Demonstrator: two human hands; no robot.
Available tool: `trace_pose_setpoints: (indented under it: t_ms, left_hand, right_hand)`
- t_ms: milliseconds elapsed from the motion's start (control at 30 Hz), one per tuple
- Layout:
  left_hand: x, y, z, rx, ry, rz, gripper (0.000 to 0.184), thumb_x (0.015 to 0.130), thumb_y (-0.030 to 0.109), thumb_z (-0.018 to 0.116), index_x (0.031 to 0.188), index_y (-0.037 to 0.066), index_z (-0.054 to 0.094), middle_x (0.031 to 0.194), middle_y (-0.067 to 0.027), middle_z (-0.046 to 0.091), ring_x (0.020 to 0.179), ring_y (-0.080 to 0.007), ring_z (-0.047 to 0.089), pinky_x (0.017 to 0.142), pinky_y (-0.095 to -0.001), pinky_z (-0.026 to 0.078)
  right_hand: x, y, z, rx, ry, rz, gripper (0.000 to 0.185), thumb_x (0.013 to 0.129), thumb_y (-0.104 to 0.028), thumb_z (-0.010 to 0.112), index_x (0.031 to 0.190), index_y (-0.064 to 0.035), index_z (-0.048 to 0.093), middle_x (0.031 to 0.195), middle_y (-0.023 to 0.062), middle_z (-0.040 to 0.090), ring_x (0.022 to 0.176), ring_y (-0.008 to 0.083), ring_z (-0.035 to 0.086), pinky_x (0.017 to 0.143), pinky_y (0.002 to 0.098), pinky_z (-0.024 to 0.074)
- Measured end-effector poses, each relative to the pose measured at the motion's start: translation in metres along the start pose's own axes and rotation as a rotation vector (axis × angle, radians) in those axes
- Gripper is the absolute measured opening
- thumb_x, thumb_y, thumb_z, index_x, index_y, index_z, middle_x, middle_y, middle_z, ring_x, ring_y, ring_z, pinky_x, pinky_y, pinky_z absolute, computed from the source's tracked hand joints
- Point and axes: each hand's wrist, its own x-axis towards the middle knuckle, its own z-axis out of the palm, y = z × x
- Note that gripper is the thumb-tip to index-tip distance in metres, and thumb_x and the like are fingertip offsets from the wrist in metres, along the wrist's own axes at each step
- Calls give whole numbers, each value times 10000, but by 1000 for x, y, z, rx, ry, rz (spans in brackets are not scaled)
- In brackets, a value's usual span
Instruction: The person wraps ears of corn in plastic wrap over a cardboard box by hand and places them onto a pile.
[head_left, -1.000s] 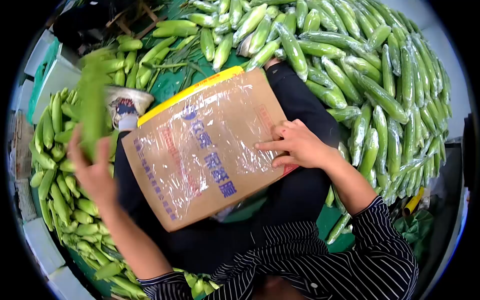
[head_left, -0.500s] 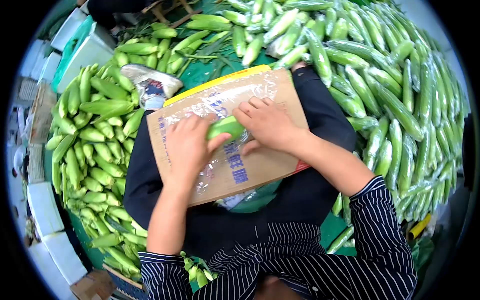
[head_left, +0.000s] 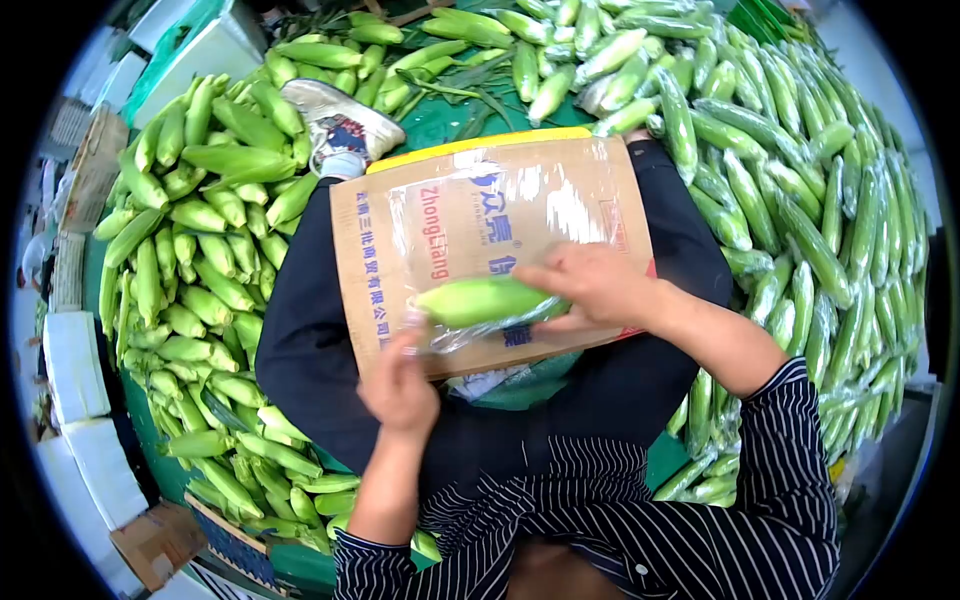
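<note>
The ear of corn (head_left: 482,302), green in its husk, lies between the two hands over a cardboard panel (head_left: 395,345) on the person's lap. Its right end sits within the right hand (head_left: 545,298), and its left end comes just beside the fingers of the left hand (head_left: 400,380). Clear film (head_left: 452,338) shows along the side of the ear nearer the person.

The right hand is closed around its end, fingers on the far side and thumb on the near side. The left hand is half curled, with its fingertips up by the other end (they are blurred, so I cannot tell whether they pinch the film or only brush it).

Beyond the hands, red lettering on the panel reads "ZhongLiang", running toward the person. Beside it are large blue Chinese characters, the first two 众亮, with a small ® nearby; the right hand and the ear partly cover the rest. Further left, above the left hand, a line of smaller blue characters ends in 有限公司.

Outward from the left hand is a heap of unwrapped corn (head_left: 215,245); outward from the right hand, a heap of film-wrapped corn (head_left: 800,230).
</note>
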Motion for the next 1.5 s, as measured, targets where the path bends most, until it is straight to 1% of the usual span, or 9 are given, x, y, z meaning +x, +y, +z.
trace_pose_setpoints:
  t_ms: [300, 433, 533, 633, 833, 1000, 1167, 1333, 1500]
  left_hand:
    - [223, 2, 120, 966, -295, 345, 419, 985, 396, 669, 1293, 120, 736, 1362, -122, 673, 1287, -318, 608, 1055, -486, 467]
    - [226, -8, 129, 97, -471, -44, 422, 927, 176, 657, 1338, 78, 663, 1304, -190, 713, 1236, -353, 665, 1139, -508, 427]
    - [173, -3, 111, 541, -424, 485, 684, 776, 112, 703, 1447, 73, 574, 1500, -140, 590, 1491, -337, 456, 1270, -598, 221]
    - [171, -13, 89, 590, -269, 834, 591, 732, 118, 734, 1319, 103, 663, 1286, -108, 710, 1226, -307, 666, 1041, -504, 512]
    - [145, 58, 56, 490, -1034, 198, 453, 738, 225, 822, 1154, 97, 696, 1041, -155, 758, 941, -367, 735, 784, -474, 574]
    - [91, 82, 46, 491, -1268, 192, 479, 727, 310, 836, 1105, 59, 685, 940, -214, 752, 917, -407, 731, 822, -510, 573]
    - [-7, 70, 19, 291, -1884, 23, 564, 735, 340, 827, 1193, 50, 671, 1093, -241, 735, 1040, -429, 702, 908, -502, 566]
    - [-28, 48, -49, -158, -1479, -334, 757, 770, 307, 874, 1422, 37, 601, 1423, -232, 588, 1225, -374, 656, 1041, -414, 522]
    - [-42, 25, -83, -805, -650, -262, 425, 878, 169, 841, 1240, -26, 736, 1411, -256, 653, 1311, -387, 636, 1117, -472, 493]
  right_hand:
    - [82, 7, -66, 38, -38, 557, 836, 816, -533, 829, 1446, -60, 548, 1343, 182, 636, 1165, 369, 636, 936, 478, 535]
    - [89, 84, -2, -264, 301, 223, 812, 770, -453, 879, 1338, 23, 547, 1225, 238, 665, 1080, 430, 682, 909, 500, 560]
    - [95, 89, -6, -99, 205, 275, 718, 775, -427, 872, 1241, 36, 582, 1121, 254, 687, 1017, 444, 693, 906, 496, 560]
    - [77, 47, -13, 185, 167, 163, 615, 905, -503, 753, 1164, 43, 639, 1024, 263, 707, 961, 459, 693, 897, 522, 555]
    - [97, 29, -78, 68, -403, 473, 643, 1007, -625, 571, 1287, -58, 685, 1187, 239, 728, 1095, 454, 686, 990, 499, 535]
    - [82, 51, 1, -193, -383, 188, 716, 1062, -610, 460, 1684, -296, 297, 1782, -28, 171, 1654, 260, 45, 1287, 664, 8]
    - [63, 40, 29, -161, -104, 97, 712, 979, -521, 639, 1562, -145, 481, 1646, 121, 396, 1529, 336, 337, 1218, 580, 288]
    - [-60, -131, 0, 421, -795, 189, 818, 915, -637, 716, 1449, -42, 544, 1321, 224, 634, 1187, 427, 654, 990, 476, 546]
    - [-122, -171, 54, 703, -31, 672, 565, 912, -450, 818, 1289, -54, 676, 1233, 146, 694, 1119, 297, 675, 1032, 443, 530]
